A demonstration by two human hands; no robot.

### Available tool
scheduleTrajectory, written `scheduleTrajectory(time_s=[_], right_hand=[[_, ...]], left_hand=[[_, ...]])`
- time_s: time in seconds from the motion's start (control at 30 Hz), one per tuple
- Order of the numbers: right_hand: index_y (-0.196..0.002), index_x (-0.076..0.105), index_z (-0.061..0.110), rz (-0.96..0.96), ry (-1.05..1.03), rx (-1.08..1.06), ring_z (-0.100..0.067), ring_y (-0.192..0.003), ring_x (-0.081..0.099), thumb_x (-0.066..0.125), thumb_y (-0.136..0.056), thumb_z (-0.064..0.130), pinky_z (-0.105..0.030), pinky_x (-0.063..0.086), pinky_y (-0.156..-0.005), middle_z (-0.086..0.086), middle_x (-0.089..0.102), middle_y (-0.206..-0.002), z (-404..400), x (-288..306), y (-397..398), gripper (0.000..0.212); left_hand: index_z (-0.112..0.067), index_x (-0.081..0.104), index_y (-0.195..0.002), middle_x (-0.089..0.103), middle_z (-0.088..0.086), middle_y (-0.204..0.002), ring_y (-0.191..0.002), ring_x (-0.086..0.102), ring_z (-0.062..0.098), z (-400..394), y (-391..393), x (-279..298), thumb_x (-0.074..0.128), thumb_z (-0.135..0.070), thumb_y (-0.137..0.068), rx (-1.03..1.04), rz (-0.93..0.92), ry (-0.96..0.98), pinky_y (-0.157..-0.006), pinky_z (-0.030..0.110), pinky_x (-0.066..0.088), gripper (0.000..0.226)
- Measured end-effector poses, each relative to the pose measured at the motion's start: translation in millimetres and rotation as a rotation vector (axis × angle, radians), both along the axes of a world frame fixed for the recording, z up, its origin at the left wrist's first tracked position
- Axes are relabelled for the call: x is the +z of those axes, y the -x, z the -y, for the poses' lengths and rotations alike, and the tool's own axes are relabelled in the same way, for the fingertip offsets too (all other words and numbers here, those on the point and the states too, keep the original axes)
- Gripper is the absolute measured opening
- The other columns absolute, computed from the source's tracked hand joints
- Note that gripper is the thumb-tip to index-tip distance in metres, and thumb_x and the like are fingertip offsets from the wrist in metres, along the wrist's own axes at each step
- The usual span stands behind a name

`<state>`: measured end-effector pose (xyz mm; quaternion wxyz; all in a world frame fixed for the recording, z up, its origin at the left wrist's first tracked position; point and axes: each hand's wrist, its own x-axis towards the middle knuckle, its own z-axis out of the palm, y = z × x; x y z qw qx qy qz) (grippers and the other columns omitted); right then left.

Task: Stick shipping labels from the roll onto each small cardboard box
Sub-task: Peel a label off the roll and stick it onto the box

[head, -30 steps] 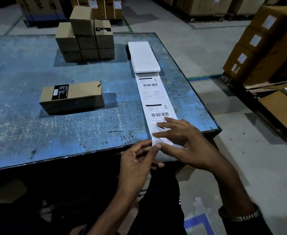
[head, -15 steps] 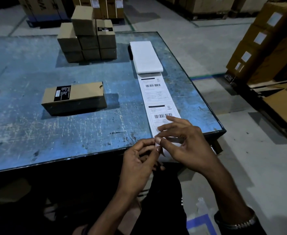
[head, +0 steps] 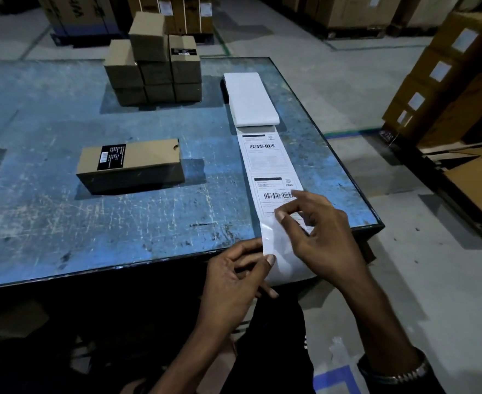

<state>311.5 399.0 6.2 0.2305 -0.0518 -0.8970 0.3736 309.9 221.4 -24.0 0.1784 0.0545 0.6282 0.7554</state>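
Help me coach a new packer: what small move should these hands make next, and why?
Probably keep peeling: the right hand pinches the near label's lifted corner while the left hand holds the bare backing strip at the table edge. Most of the label seems stuck down, and the lone box waits unlabelled.

A scratched blue tabletop (head: 49,223) fills the left and centre; grey concrete floor (head: 333,89) surrounds it, with large stacked cartons (head: 447,81) at right under dim light.
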Motion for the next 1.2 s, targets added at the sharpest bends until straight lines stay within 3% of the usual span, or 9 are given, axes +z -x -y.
scheduleTrajectory(time_s=[0.07, 0.13, 0.4, 0.53, 0.6, 0.67, 0.83, 1.07, 1.2], right_hand=[[-0.092, 0.074, 0.023, -0.007, 0.048, -0.046, 0.002, -0.094, 0.066, 0.073, -0.100, 0.022, -0.015, 0.050, -0.081, 0.025, 0.070, -0.092, -8.2, 6.1, 5.1, 0.009], [-0.092, 0.073, 0.025, 0.053, 0.105, -0.059, -0.001, -0.086, 0.070, 0.070, -0.102, 0.030, -0.021, 0.052, -0.071, 0.023, 0.075, -0.086, -16.7, 9.2, 12.2, 0.011], [-0.092, 0.072, 0.021, 0.081, 0.227, -0.092, -0.026, -0.076, 0.069, 0.070, -0.103, 0.034, -0.036, 0.049, -0.066, -0.001, 0.077, -0.077, -36.0, 6.7, 37.1, 0.017], [-0.091, 0.072, 0.026, 0.135, 0.196, -0.034, -0.027, -0.068, 0.064, 0.069, -0.102, 0.036, -0.035, 0.043, -0.060, -0.008, 0.072, -0.069, -41.7, 8.2, 42.9, 0.016], [-0.091, 0.073, 0.026, 0.152, 0.194, -0.006, -0.019, -0.060, 0.057, 0.070, -0.102, 0.036, -0.033, 0.041, -0.058, -0.008, 0.070, -0.066, -44.6, 7.6, 42.6, 0.015], [-0.091, 0.074, 0.026, 0.153, 0.206, -0.001, -0.008, -0.062, 0.058, 0.072, -0.101, 0.035, -0.024, 0.039, -0.057, 0.000, 0.072, -0.067, -46.4, 6.1, 41.1, 0.013], [-0.092, 0.076, 0.026, 0.134, 0.231, 0.005, 0.002, -0.070, 0.068, 0.074, -0.100, 0.031, -0.018, 0.048, -0.062, 0.014, 0.077, -0.077, -46.1, 3.0, 38.7, 0.010], [-0.092, 0.074, 0.027, 0.131, 0.258, 0.020, 0.005, -0.066, 0.062, 0.072, -0.102, 0.032, -0.014, 0.041, -0.057, 0.017, 0.074, -0.073, -52.2, 5.6, 43.4, 0.011], [-0.095, 0.069, 0.020, 0.129, 0.268, -0.029, -0.010, -0.054, 0.048, 0.068, -0.105, 0.031, -0.030, 0.036, -0.055, -0.011, 0.072, -0.073, -68.9, 5.8, 60.1, 0.015]], left_hand=[[-0.012, 0.073, -0.108, 0.083, 0.006, -0.092, -0.043, 0.067, 0.018, 1.6, 0.9, 1.3, 0.071, 0.003, -0.097, 0.002, 0.012, 0.017, -0.046, 0.020, 0.050, 0.019], [-0.011, 0.073, -0.108, 0.083, 0.006, -0.093, -0.043, 0.066, 0.019, 3.7, 2.1, 2.9, 0.073, 0.001, -0.096, -0.010, 0.024, 0.043, -0.047, 0.021, 0.051, 0.018], [-0.025, 0.065, -0.121, 0.080, 0.005, -0.078, -0.043, 0.055, 0.019, 7.1, -2.9, 4.2, 0.084, -0.011, -0.090, 0.030, -0.055, 0.180, -0.040, 0.027, 0.046, 0.039], [-0.048, 0.056, -0.133, 0.076, -0.025, -0.083, -0.068, 0.071, 0.001, 15.0, -3.3, 0.1, 0.081, -0.049, -0.086, 0.087, -0.460, 0.589, -0.068, 0.035, 0.062, 0.053], [-0.046, 0.064, -0.124, 0.070, -0.027, -0.086, -0.070, 0.067, -0.003, 17.0, -5.2, 13.1, 0.075, -0.059, -0.085, 0.209, -0.697, 0.747, -0.063, 0.028, 0.056, 0.043], [-0.036, 0.072, -0.117, 0.065, -0.019, -0.097, -0.075, 0.066, 0.001, 15.7, -2.8, 24.7, 0.075, -0.053, -0.091, 0.295, -0.885, 0.731, -0.064, 0.028, 0.055, 0.031], [-0.012, 0.075, -0.128, 0.071, 0.002, -0.132, -0.126, 0.064, 0.023, 8.7, 29.8, 16.5, 0.070, -0.038, -0.102, 0.059, -1.185, 0.702, -0.110, 0.042, 0.047, 0.038], [-0.014, 0.081, -0.121, 0.076, -0.001, -0.127, -0.118, 0.070, 0.019, 6.5, 39.9, -13.2, 0.071, -0.029, -0.103, 0.018, -1.308, 0.734, -0.114, 0.039, 0.048, 0.025], [-0.018, 0.084, -0.112, 0.078, -0.006, -0.118, -0.110, 0.072, 0.017, 0.7, 40.4, -7.4, 0.071, -0.031, -0.104, 0.066, -1.276, 0.720, -0.105, 0.035, 0.053, 0.020]])
